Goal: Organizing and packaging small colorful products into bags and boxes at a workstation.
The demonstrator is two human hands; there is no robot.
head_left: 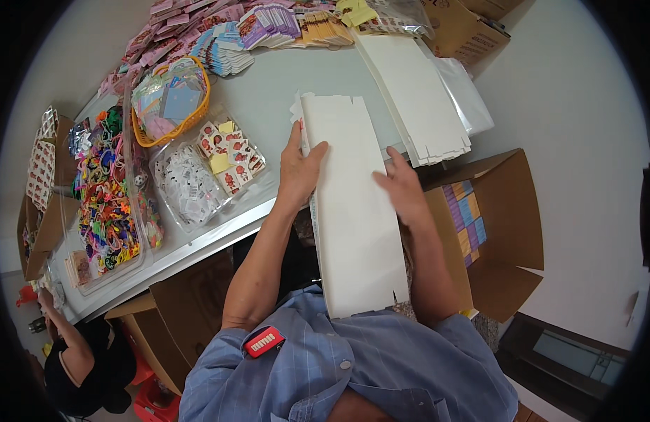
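A long white cardboard box blank (354,204) reaches from over the table edge back to my shirt, its plain white side up. Small slits and tabs show at its two ends, and a narrow flap stands along its left side. My left hand (300,167) grips that left side near the far end, thumb on top and fingers at the flap. Beside the right edge, my right hand (401,186) is raised with its fingers apart, slightly blurred and holding nothing. A stack of similar white blanks (416,98) lies at the right of the table.
Left on the table (286,70) are a yellow basket (207,98) of packets, a clear bin of colourful trinkets (110,204), and trays of white tags (188,186) and stickers (233,155). An open carton (504,211) stands right; another person (86,359) sits lower left.
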